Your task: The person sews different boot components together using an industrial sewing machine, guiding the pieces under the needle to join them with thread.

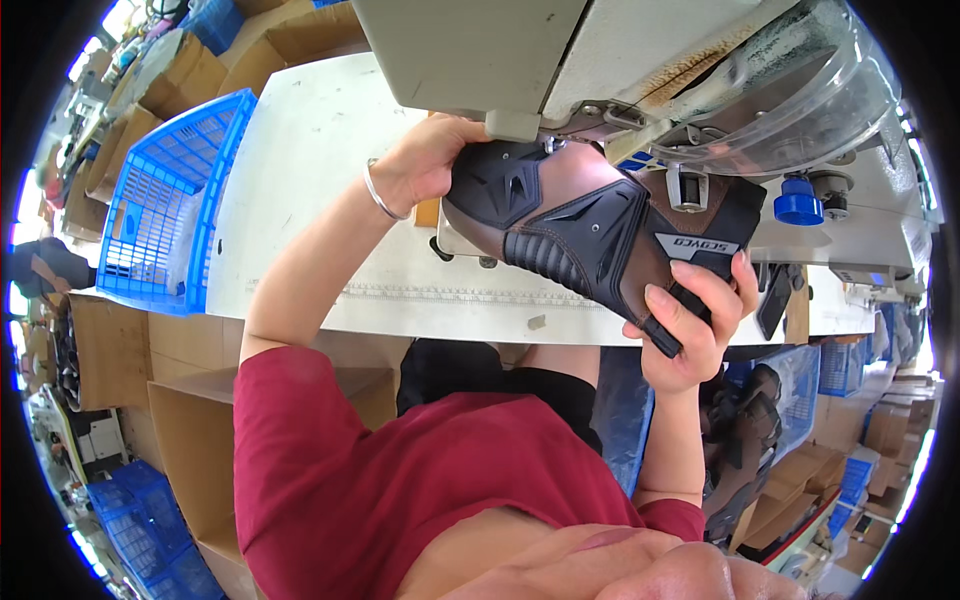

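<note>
A brown and black shoe upper [590, 225] with ribbed black panels lies under the head of a grey sewing machine [600, 60], on the white work table [310, 170]. My left hand [425, 160], with a thin bangle on the wrist, grips the upper's far left end beside the needle area. My right hand [695, 320] clamps the near right end, thumb on top and fingers wrapped around the black edge. Both arms come out of red sleeves.
A blue plastic basket [165, 205] stands at the table's left end. Cardboard boxes [190, 440] sit below on the left. More shoe uppers [745, 440] fill a blue crate at lower right. A blue thread cap [798, 205] hangs by the machine.
</note>
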{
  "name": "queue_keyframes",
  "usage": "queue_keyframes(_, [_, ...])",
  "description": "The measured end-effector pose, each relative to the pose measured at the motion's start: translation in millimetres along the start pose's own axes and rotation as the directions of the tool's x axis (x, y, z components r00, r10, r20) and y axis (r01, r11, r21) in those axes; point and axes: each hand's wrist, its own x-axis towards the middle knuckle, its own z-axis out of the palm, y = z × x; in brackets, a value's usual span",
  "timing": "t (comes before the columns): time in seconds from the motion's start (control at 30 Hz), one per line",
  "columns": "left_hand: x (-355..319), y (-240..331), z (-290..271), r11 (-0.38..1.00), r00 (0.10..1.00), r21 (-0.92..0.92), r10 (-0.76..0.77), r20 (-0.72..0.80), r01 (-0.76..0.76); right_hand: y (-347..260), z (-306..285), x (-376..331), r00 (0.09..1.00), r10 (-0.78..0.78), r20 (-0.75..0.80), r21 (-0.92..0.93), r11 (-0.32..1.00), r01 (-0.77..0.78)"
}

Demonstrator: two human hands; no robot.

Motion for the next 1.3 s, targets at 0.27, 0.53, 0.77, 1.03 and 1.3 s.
queue_keyframes(0.27, [5, -9, -6, 0.989, 0.996, -0.141, -0.023, 0.085, 0.035, 10, -1, 15, 0.999, 0.007, 0.031, 0.01, 1.0, -0.008])
queue_keyframes(0.53, [-3, -8, 11, 0.995, 0.996, -0.065, 0.07, -0.05, -0.073, -25, 14, -39, 0.944, 0.32, -0.08, 0.089, 0.946, -0.313])
queue_keyframes(0.77, [-38, -47, 47, 0.959, 0.948, -0.208, 0.129, -0.29, -0.194, 63, 6, -25, 0.845, 0.531, 0.065, 0.39, 0.766, -0.511])
queue_keyframes(1.03, [-24, -16, 23, 0.996, 0.988, 0.033, -0.08, -0.129, 0.085, 10, 11, -13, 0.812, 0.584, 0.018, 0.455, 0.718, -0.526])
queue_keyframes(1.3, [-26, -22, 25, 0.999, 0.986, 0.047, -0.017, -0.167, 0.025, 2, 5, -4, 0.82, 0.57, 0.044, 0.368, 0.754, -0.544])
